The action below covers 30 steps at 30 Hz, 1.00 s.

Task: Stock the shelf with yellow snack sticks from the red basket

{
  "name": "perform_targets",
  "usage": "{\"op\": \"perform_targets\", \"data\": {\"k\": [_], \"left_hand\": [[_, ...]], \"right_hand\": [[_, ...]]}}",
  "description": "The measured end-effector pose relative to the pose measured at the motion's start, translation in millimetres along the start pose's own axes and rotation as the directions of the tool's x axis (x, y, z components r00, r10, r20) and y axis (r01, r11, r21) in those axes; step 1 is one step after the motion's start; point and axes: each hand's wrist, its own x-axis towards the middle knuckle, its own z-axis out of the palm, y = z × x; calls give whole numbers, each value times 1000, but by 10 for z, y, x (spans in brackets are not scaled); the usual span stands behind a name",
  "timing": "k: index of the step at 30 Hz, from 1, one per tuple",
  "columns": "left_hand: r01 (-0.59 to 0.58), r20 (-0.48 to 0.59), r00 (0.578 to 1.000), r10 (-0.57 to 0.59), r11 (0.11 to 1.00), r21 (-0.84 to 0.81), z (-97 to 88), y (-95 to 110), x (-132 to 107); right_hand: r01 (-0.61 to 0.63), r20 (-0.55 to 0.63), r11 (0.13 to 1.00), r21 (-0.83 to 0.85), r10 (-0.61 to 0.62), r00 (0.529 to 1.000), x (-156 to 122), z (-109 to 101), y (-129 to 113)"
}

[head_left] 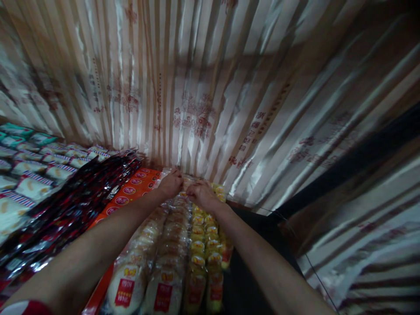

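White plastic packets with striped edges (34,186) far left, glossy dark wrappers (78,197) next, then an orange printed carton (131,189). Here's the left hand (171,183), curled at the far end of clear-wrapped, round, pale cakes (166,275); right hand (203,195) alongside, over yellow-wrapped packs (197,245) (whether either grips anything, I can't tell).

1. Wall sheeting (197,57): pleated, with a satiny sheen; cloth or plastic, unclear.
2. Dark packets (105,186): glossy, crinkled plastic film.
3. Orange box (131,192): smooth, printed card.
4. Round cakes (164,284): wrapped in clear, shiny plastic.
5. Yellow packets (197,247): glossy plastic.
6. Black surface (251,225): matt.
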Motion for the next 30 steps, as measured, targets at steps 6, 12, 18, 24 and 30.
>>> {"op": "perform_targets", "data": {"k": [6,12,18,24,30], "left_hand": [[28,19,999,-28,1000,3,-89,49,-1],[-27,-4,1000,27,998,-59,-188,49,-71],[-67,80,994,70,997,-37,-216,26,-160],[-8,45,999,5,997,71,-206,101,-178],[7,62,998,-12,996,85,-225,132,-205]], "right_hand": [[3,-4,1000,-24,-3,1000,25,43,-19],[-87,-115,995,-48,81,990,-40,58,-62],[-81,-109,996,-36,77,991,-38,1,-118],[82,-139,996,-37,-86,987,-146,-88,-146],[133,6,989,-56,-133,991,-227,-132,-166]]}}
